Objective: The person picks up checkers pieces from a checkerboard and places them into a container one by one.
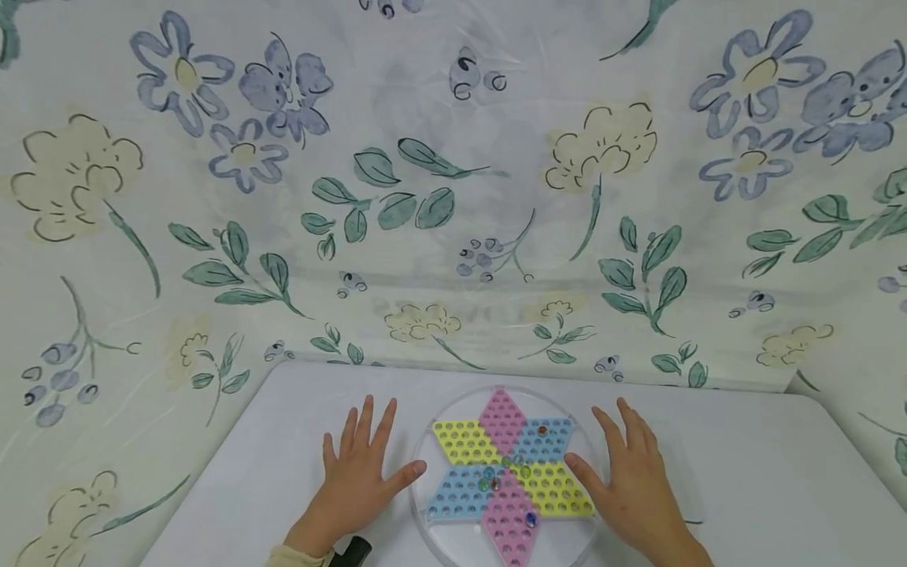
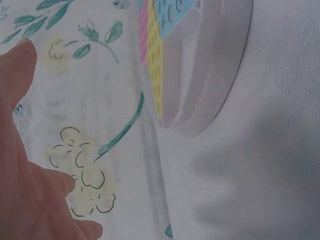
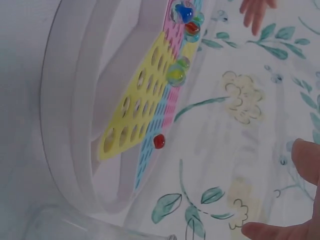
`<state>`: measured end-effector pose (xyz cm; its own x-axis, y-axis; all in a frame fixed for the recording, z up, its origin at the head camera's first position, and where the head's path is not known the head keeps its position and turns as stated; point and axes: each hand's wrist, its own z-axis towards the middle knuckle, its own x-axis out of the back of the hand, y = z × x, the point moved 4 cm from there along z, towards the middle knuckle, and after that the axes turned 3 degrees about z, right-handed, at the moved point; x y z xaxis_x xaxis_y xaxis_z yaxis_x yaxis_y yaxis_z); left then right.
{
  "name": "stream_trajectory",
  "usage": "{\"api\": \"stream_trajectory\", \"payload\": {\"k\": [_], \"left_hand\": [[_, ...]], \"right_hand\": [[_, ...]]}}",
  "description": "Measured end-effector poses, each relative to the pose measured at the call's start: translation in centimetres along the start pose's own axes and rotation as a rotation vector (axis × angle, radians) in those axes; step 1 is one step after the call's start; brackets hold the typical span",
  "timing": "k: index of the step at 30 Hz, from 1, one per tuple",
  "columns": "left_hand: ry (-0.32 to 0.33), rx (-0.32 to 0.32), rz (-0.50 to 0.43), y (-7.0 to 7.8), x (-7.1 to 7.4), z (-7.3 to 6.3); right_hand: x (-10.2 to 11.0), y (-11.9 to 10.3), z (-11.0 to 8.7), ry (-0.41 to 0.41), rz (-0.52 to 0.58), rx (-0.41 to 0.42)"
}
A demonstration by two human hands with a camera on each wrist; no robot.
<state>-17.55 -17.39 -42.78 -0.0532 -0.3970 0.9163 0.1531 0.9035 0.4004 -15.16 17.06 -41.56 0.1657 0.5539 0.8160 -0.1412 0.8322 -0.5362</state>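
A round white Chinese checkers board [image 1: 453, 535] lies on the table, with a star of pink, yellow and blue perforated points. Several glass marbles sit on it: a red marble [image 1: 542, 431] on the far right blue point, a dark blue marble [image 1: 531, 520] on the near pink point, others clustered around the middle. My left hand [image 1: 357, 480] is spread to the left of the board and holds nothing. On the other side, my right hand [image 1: 634, 492] has its fingers extended, its thumb overlapping the board's edge in the head view. The right wrist view shows that hand apart from the board.
The white table [image 1: 765, 472] ends at a floral cloth [image 1: 425, 260] that hangs behind and at the sides. A clear, see-through object [image 3: 90, 227] lies beside the board on the right. A dark band [image 1: 352, 551] is on the left wrist.
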Motion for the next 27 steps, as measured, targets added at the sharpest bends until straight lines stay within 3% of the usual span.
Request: {"api": "stream_trajectory", "payload": {"k": [5, 20, 27], "left_hand": [[-0.001, -0.007, -0.026, 0.2, -0.6, -0.2], [-0.078, -0.011, -0.115, 0.7, -2.9, -0.4], [-0.109, 0.009, -0.124, 0.9, -3.9, -0.3]], "right_hand": [[-0.6, -0.5, -0.2, -0.012, 0.026, 0.015], [-3.0, -2.1, -0.5, -0.13, 0.048, -0.04], [-3.7, -2.5, -1.2, -0.091, 0.041, 0.031]]}}
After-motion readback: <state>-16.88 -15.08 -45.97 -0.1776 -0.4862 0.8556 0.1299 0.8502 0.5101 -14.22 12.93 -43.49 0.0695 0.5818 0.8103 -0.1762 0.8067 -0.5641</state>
